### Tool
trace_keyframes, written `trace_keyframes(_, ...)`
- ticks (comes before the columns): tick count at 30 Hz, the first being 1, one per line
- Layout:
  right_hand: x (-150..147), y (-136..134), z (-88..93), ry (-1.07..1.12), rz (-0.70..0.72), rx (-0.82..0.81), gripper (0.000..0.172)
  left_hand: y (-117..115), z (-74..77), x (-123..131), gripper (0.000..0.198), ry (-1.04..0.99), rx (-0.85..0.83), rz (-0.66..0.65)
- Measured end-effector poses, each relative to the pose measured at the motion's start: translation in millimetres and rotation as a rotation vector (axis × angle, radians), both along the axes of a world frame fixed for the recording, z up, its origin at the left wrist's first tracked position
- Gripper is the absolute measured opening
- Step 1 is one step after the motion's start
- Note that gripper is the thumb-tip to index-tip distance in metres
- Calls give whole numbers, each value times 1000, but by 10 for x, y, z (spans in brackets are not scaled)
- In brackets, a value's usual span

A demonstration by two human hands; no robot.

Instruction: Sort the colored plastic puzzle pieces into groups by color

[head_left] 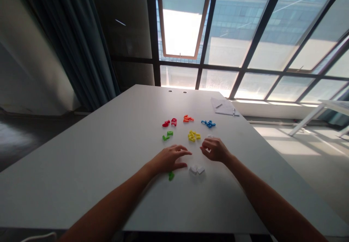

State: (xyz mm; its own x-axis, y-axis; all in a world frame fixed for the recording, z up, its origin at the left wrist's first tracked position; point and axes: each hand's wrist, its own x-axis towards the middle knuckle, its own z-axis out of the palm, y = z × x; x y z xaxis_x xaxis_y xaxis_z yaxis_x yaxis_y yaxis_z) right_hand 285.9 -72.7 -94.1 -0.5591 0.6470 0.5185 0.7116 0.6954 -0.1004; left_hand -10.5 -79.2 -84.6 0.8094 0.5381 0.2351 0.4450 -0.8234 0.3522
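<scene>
Small plastic letter pieces lie on the white table [114,169] in groups by colour. Red pieces [169,122] and green pieces [167,136] sit at the left, orange pieces [188,119] at the far middle, and blue pieces [208,124] at the right. Yellow pieces [193,136] lie just beyond my hands. My left hand [169,158] rests palm down, fingers spread and empty, just above a lone green piece [171,176]. My right hand [214,149] hovers with curled fingers near a small white piece [209,136]. A white pile [196,169] lies between my wrists.
A sheet of paper [223,106] with a pen on it lies at the table's far right corner. Two round holes [177,91] mark the far edge. Large windows stand beyond the table, a dark curtain hangs at the left, and a white table frame [319,113] stands at the right.
</scene>
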Motion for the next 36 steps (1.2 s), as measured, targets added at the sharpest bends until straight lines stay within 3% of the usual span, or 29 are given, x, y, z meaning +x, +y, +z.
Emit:
trace_keyframes(3,-195,-158,-8,-66,182,-98,20,-14,16,13,42,23,11,-71)
trace_keyframes(6,-334,-236,-26,-141,229,-168,16,3,-7,10,31,10,14,-82)
trace_keyframes(12,-475,-257,-70,-227,98,-184,18,41,-61,-1,24,-29,5,-51)
trace_keyframes(15,-563,-288,-86,-181,-22,-205,19,12,-18,14,20,-37,10,31)
trace_keyframes(19,-699,-340,-97,-112,-180,-263,18,-77,58,76,30,-39,15,183)
trace_keyframes(23,-770,-353,-106,-86,-290,-327,19,-148,52,175,51,12,27,207)
trace_keyframes(31,-741,-343,-127,3,-307,-368,21,-162,7,250,19,86,6,244)
trace_keyframes(36,-692,-335,-117,135,-191,-246,18,-87,6,166,20,-67,3,199)
